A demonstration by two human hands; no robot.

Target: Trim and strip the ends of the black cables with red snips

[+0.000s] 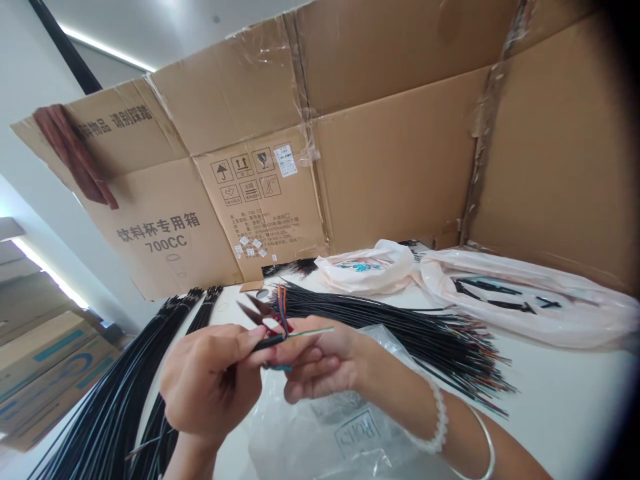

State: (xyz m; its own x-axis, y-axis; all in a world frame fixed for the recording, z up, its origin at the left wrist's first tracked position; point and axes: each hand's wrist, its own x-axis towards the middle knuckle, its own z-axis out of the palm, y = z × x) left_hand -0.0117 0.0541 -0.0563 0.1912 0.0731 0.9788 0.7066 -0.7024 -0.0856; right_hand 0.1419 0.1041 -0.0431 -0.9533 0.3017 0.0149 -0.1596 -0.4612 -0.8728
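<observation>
My left hand (213, 383) is closed, pinching a short length of black cable (269, 343) between thumb and fingers. From the cable's end, thin coloured wires spread out, a green one (317, 332) pointing right and orange and blue ones (283, 303) standing upward. My right hand (323, 360) touches the wires at the cable end, its fingers curled. Small scissors (260, 312) with dark, parted blades and red handles lie just behind my fingertips. Something blue shows beneath the fingers, partly hidden.
Black cable bundles (130, 380) hang at the left; another bundle (380, 320) lies behind my hands. A clear plastic bag (300, 433) is beneath them. Two pinkish bags (370, 283) with small parts stand at the back, before tall cardboard walls (390, 160). Boxes (45, 373) are at far left.
</observation>
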